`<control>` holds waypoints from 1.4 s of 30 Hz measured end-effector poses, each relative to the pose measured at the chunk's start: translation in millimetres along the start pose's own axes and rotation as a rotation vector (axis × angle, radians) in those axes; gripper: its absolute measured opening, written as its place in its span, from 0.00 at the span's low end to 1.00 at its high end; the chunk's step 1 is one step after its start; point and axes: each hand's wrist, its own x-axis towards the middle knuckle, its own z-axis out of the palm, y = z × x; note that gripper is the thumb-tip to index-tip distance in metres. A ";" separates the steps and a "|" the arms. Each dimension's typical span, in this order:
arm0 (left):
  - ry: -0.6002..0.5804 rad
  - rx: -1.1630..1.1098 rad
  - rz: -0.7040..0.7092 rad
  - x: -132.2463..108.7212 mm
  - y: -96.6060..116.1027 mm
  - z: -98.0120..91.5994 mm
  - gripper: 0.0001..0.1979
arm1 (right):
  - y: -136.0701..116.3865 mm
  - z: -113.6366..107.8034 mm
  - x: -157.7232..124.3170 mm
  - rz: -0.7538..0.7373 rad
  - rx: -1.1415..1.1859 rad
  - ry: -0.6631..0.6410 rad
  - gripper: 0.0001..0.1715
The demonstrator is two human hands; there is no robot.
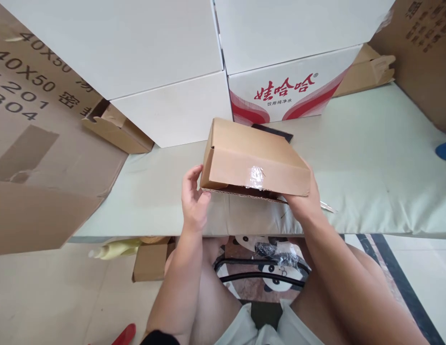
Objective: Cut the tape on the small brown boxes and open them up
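A small brown cardboard box (255, 155) with a strip of clear tape on its front flap is tilted up above the pale green table (370, 158). My right hand (304, 199) grips its lower right corner from underneath. My left hand (193, 199) is at the box's lower left corner, fingers curled loosely and touching its edge. A dark flat object (276, 131) peeks out behind the box.
Large white cartons (144, 52) and a white carton with red print (284, 91) stand at the back of the table. Brown cardboard (39, 143) leans at left, more at right (424, 52). A panda-print stool (266, 268) sits below between my knees.
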 end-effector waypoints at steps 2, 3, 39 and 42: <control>-0.099 -0.074 -0.118 3.0 -4.8 -8.6 0.32 | -6.1 0.2 0.3 0.010 0.011 0.069 0.59; -0.135 -0.076 -0.147 4.3 -6.5 -11.8 0.34 | -8.1 0.2 0.1 0.006 0.001 0.085 0.61; -0.191 -0.279 -0.464 27.3 -28.6 -35.0 0.43 | 3.5 -21.8 13.1 -0.016 0.112 0.063 0.34; -0.113 -0.280 -0.471 29.2 -34.4 -43.5 0.39 | 3.8 -23.2 12.0 0.012 0.184 -0.072 0.34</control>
